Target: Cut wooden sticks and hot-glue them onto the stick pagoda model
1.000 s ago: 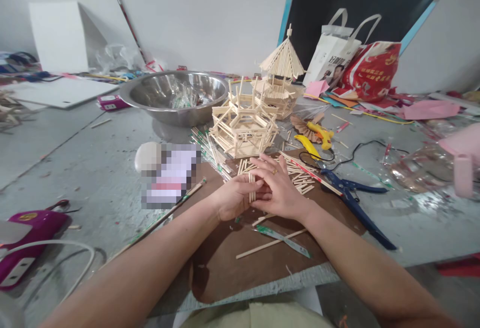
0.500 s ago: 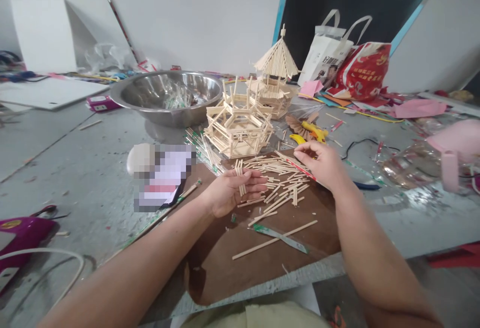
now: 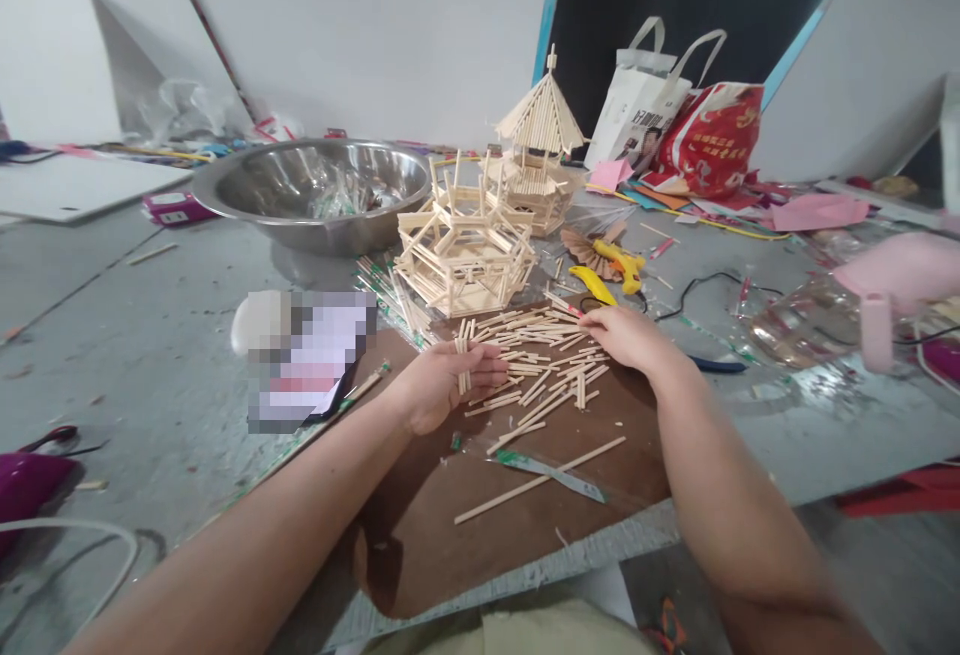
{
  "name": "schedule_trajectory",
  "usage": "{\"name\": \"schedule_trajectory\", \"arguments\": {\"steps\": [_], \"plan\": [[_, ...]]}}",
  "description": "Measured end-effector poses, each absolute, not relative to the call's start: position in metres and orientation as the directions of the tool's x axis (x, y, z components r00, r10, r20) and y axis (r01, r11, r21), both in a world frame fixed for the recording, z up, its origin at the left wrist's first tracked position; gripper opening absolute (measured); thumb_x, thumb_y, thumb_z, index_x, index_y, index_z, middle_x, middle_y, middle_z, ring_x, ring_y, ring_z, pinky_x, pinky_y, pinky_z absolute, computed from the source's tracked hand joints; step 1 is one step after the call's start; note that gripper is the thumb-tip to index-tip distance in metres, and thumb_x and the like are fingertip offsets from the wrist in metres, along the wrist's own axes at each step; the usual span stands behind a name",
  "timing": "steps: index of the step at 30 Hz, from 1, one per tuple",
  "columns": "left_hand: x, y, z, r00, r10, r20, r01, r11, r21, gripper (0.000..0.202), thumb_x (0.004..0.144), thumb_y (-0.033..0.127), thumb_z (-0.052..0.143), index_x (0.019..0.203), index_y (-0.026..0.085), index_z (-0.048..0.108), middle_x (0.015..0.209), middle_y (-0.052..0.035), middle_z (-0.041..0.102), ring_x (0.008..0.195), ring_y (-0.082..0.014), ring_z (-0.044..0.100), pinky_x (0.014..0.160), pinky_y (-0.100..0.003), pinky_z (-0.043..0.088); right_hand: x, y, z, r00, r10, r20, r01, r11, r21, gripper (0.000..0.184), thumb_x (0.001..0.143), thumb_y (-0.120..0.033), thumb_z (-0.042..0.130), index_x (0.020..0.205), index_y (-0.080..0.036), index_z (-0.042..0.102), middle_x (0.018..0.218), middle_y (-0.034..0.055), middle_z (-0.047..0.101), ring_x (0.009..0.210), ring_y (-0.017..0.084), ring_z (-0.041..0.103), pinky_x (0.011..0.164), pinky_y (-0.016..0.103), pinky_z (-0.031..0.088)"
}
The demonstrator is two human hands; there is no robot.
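My left hand [image 3: 442, 380] is turned palm up over the brown mat [image 3: 427, 555], its thumb pressing a small bundle of short wooden sticks [image 3: 463, 355] against the palm and fingers. My right hand [image 3: 626, 337] has come down at the right side of a pile of loose short sticks [image 3: 551, 335]. Its fingers are bent together, and the fingertips and anything between them are hidden. Part of a thin red item shows by those fingers. Behind the pile stands an open hexagonal stick frame [image 3: 465, 255], with a roofed stick pavilion [image 3: 544, 125] farther back.
A steel basin [image 3: 247, 215] stands back left, a phone [image 3: 322, 345] nearer. A yellow glue gun [image 3: 622, 265] lies beyond my right hand. On the right are a pink-lidded clear jug [image 3: 802, 320] and blue-handled tool [image 3: 716, 365]. A long stick [image 3: 540, 480] crosses a plastic wrapper [image 3: 585, 483] in front.
My right hand has lowered onto the stick pile and now covers most of the thin red item. My left hand keeps its bundle. The whole view has shifted slightly.
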State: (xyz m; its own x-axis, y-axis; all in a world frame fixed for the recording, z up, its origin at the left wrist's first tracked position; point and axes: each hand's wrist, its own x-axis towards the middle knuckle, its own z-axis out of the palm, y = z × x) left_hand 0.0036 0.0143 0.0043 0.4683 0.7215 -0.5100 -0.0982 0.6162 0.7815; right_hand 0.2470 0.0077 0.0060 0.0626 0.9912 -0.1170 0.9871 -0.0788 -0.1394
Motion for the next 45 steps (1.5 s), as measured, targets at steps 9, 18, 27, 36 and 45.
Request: {"name": "schedule_trajectory", "arguments": {"steps": [9,18,27,36,45], "plan": [[0.003,0.015,0.003,0.478,0.736,-0.48,-0.122,0.596,0.793,0.011,0.074,0.018,0.048,0.079,0.011,0.055,0.084,-0.0129,0.063,0.077,-0.0183,0.061,0.072,-0.029,0.046,0.253,0.007,0.01,0.119,0.992,0.032,0.984,-0.114,-0.138,0.018,0.073,-0.023,0.046,0.081,-0.023,0.062,0.086,0.0037,0.063,0.08,0.018,0.056,0.065,0.026,0.037],[0.002,0.015,0.002,0.46,0.771,-0.44,-0.138,0.551,0.823,0.011,0.073,0.02,0.052,0.078,0.011,0.057,0.082,-0.0123,0.064,0.077,-0.018,0.061,0.073,-0.03,0.045,0.233,0.008,0.004,-0.053,0.996,-0.073,0.994,0.046,-0.099,0.016,0.07,-0.025,0.049,0.075,-0.024,0.063,0.083,0.0017,0.063,0.077,0.017,0.056,0.056,0.024,0.036],[0.001,0.016,0.002,0.46,0.774,-0.435,-0.129,0.543,0.83,0.014,0.072,0.021,0.053,0.081,0.01,0.056,0.084,-0.0121,0.063,0.079,-0.0185,0.06,0.078,-0.032,0.043,0.224,0.009,0.004,-0.104,0.994,0.027,0.975,0.107,-0.196,0.023,0.076,-0.025,0.04,0.088,-0.023,0.061,0.093,0.0017,0.061,0.086,0.015,0.054,0.071,0.024,0.038],[0.001,0.017,0.003,0.408,0.808,-0.425,-0.138,0.515,0.846,0.013,0.071,0.022,0.055,0.078,0.011,0.057,0.081,-0.01,0.064,0.078,-0.0173,0.06,0.077,-0.031,0.043,0.223,0.008,-0.001,-0.14,0.987,-0.083,0.978,0.125,-0.165,0.021,0.075,-0.022,0.041,0.08,-0.026,0.061,0.086,-0.0006,0.063,0.08,0.015,0.055,0.063,0.024,0.038],[-0.001,0.019,0.002,0.341,0.844,-0.413,-0.111,0.473,0.874,0.02,0.066,0.026,0.059,0.082,0.014,0.058,0.083,-0.0085,0.064,0.077,-0.0165,0.06,0.073,-0.029,0.043,0.227,0.008,0.008,-0.002,0.999,0.042,0.977,0.011,-0.215,0.023,0.076,-0.028,0.04,0.086,-0.024,0.06,0.084,0.0012,0.064,0.076,0.016,0.057,0.062,0.025,0.037]]}}
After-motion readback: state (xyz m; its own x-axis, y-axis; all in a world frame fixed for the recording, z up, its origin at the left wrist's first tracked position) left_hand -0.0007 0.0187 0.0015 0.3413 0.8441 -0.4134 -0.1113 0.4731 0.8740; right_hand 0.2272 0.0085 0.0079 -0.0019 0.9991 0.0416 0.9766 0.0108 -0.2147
